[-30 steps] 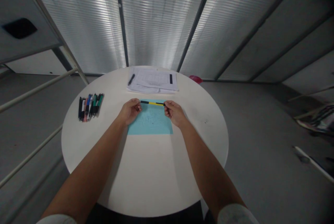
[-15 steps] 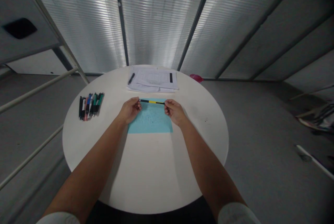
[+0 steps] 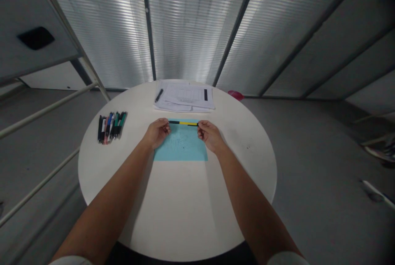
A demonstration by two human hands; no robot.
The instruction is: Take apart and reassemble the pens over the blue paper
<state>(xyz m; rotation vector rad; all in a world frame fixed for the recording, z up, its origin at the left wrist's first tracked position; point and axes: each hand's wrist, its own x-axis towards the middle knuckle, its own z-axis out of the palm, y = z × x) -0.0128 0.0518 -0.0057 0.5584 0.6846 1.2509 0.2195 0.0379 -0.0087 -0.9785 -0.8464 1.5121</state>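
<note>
A yellow-and-black pen (image 3: 187, 123) is stretched level between my two hands, above the far part of a light blue sheet (image 3: 182, 149) with faint scribbles. My left hand (image 3: 157, 132) pinches its left end, which has a bright metallic tip. The dark right end is pinched in my right hand (image 3: 210, 134). Both hands are closed, thumbs and forefingers on the pen, the other fingers curled. The sheet lies flat on the round white table (image 3: 175, 207) beneath them.
Several pens (image 3: 111, 127) lie side by side on the table's left. Behind my hands is a stack of printed papers (image 3: 188, 97) with a black pen (image 3: 159, 95) on it. White metal rails (image 3: 46, 110) stand left of the table; a pink object (image 3: 235, 95) shows past its far edge.
The pen has turned slightly about its length, so more of its yellow side shows. Both hands keep hold of its ends. The whole view has shifted a little.
</note>
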